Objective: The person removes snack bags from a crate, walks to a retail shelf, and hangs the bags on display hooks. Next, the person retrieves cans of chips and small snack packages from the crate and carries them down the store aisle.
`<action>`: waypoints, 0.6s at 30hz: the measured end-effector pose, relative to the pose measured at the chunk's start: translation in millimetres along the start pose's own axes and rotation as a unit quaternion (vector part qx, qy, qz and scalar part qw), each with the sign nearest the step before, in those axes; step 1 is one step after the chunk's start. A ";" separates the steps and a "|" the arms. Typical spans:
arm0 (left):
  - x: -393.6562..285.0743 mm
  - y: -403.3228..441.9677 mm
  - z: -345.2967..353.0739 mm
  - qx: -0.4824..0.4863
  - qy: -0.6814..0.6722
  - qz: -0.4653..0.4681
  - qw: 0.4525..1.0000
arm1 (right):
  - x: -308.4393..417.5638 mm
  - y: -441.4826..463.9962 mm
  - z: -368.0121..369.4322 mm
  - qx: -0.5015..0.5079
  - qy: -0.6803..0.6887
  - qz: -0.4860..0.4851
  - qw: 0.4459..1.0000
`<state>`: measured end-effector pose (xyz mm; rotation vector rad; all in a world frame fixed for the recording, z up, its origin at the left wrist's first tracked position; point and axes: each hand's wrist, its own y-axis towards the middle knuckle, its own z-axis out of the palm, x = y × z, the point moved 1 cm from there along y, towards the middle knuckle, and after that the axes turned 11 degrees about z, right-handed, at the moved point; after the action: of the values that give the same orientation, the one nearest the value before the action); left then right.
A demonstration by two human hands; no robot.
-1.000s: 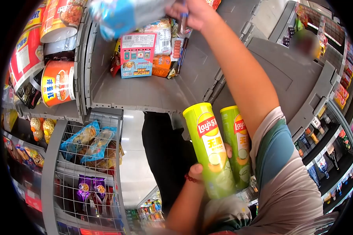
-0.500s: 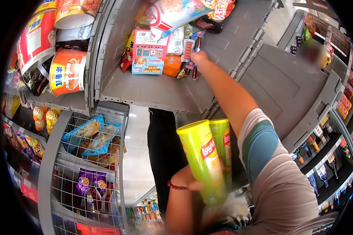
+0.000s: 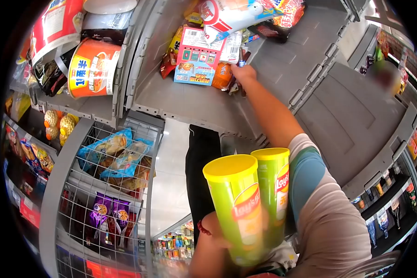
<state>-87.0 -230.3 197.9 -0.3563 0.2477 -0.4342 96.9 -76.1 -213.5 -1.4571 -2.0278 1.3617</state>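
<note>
My left hand (image 3: 213, 227), a red beaded bracelet at its wrist, holds two green Lay's chip canisters with yellow lids against my body. The nearer canister (image 3: 236, 204) hides most of its fingers; the other canister (image 3: 275, 185) is on its right. Inside a grey crate (image 3: 180, 99), my right hand (image 3: 243, 74) is closed around a slim dark stick-shaped packet (image 3: 242, 56). It sits beside an orange packet (image 3: 222, 75) and a pink and blue box (image 3: 199, 55). Behind these lies a large white snack bag (image 3: 231, 17).
To the left, another grey crate (image 3: 95, 107) holds cup noodles (image 3: 93, 67) and other packets. Below it stands a wire-fronted rack (image 3: 102, 185) with blue bags (image 3: 120, 153) and purple bags (image 3: 109, 211). A crate flap (image 3: 352, 116) hangs open on the right, beside shelves (image 3: 389, 199).
My view has shifted, so the crate contents appear farther right. My right hand has come closer to the pink and blue box. The canisters have tilted, showing more of their lids.
</note>
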 end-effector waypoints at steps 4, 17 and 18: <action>12.0 -3.1 5.1 -0.020 -0.185 0.058 0.981 | -18.0 -16.3 8.7 0.017 0.250 -0.060 0.966; 19.0 -11.7 -7.9 -0.022 -0.307 0.063 0.949 | 6.0 -126.5 5.4 0.193 0.295 -0.209 0.912; 15.3 -10.7 -8.6 -0.025 -0.311 0.069 0.947 | 8.7 -119.5 12.0 0.195 0.295 -0.208 0.912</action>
<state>-80.0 -248.6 191.8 -0.5041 -0.3332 -0.1604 16.1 -79.5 -124.2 -1.0126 -1.4562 0.9242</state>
